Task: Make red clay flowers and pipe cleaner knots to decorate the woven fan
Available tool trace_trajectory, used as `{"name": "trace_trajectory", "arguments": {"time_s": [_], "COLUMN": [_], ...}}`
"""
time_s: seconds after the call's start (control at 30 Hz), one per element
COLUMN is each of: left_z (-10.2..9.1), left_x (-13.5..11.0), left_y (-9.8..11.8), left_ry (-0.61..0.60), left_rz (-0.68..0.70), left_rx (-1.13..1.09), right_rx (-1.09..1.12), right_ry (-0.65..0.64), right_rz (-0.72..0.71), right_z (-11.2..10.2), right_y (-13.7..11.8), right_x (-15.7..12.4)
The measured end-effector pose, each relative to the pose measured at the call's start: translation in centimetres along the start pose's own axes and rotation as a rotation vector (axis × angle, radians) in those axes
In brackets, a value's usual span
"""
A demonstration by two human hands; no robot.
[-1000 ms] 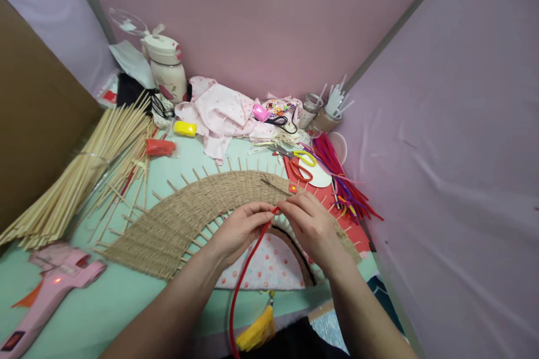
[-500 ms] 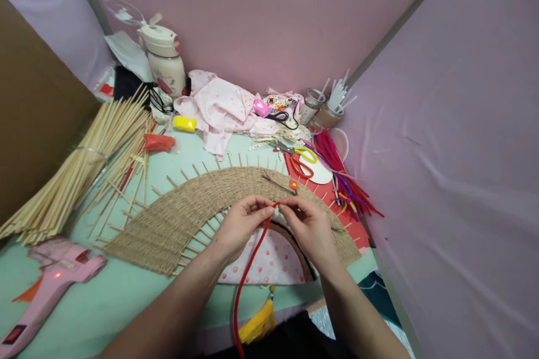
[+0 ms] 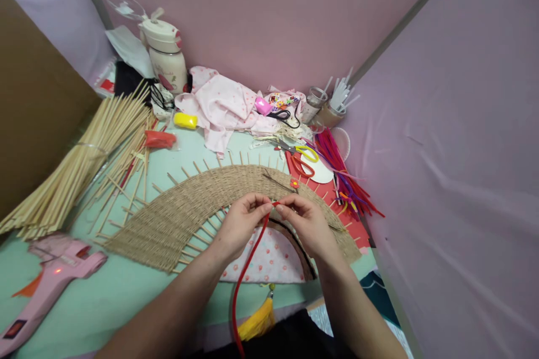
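A long red pipe cleaner [image 3: 246, 269] runs from my lap up to my fingertips. My left hand [image 3: 241, 225] and my right hand [image 3: 306, 223] both pinch its top end, fingers closed and almost touching each other. They hover over a fan-shaped woven straw piece [image 3: 177, 214] with wooden stick ribs poking out of its rim. Under the arch of the weave lies pink dotted fabric [image 3: 269, 261]. A yellow tassel [image 3: 257, 321] hangs at the near edge.
A pink glue gun [image 3: 46, 280] lies at the near left, beside a bundle of wooden sticks [image 3: 73, 171]. Yellow-handled scissors [image 3: 301, 152], coloured pipe cleaners [image 3: 345, 182], a crumpled pink cloth [image 3: 223, 106] and a white bottle [image 3: 166, 61] crowd the back. Pink walls close in.
Both hands have lifted slightly away from me along the weave, still pinching the red pipe cleaner's end. The view has shifted a little.
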State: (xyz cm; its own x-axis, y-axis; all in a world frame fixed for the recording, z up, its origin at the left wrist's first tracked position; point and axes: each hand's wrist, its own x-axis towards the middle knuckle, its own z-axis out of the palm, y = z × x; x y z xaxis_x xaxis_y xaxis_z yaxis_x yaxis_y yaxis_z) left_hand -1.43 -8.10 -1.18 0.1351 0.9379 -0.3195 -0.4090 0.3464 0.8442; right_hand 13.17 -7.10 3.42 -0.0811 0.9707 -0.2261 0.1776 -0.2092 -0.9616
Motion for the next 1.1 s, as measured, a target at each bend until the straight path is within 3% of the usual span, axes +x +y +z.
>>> {"name": "trace_trajectory", "arguments": {"time_s": [0.23, 0.5, 0.8, 1.1], "left_z": [0.2, -0.2, 0.3, 0.4], "left_x": [-0.2, -0.5, -0.3, -0.3], "left_y": [0.4, 1.0, 0.4, 0.1], "left_ry": [-0.021, -0.098, -0.092, -0.067], "left_rz": [-0.046, -0.166, -0.128, -0.127], "left_rx": [-0.082, -0.106, -0.383, -0.391], "right_rx": [0.096, 0.040, 0.017, 0.062], "right_ry": [-0.025, 0.029, 0.057, 0.023], "right_rz": [0.065, -0.042, -0.046, 0.018], "right_z": [-0.2, -0.7, 0.3, 0.7], "right_y": [0.8, 0.8, 0.6, 0.1], "right_x": [0.4, 0.3, -0.4, -0.6]}}
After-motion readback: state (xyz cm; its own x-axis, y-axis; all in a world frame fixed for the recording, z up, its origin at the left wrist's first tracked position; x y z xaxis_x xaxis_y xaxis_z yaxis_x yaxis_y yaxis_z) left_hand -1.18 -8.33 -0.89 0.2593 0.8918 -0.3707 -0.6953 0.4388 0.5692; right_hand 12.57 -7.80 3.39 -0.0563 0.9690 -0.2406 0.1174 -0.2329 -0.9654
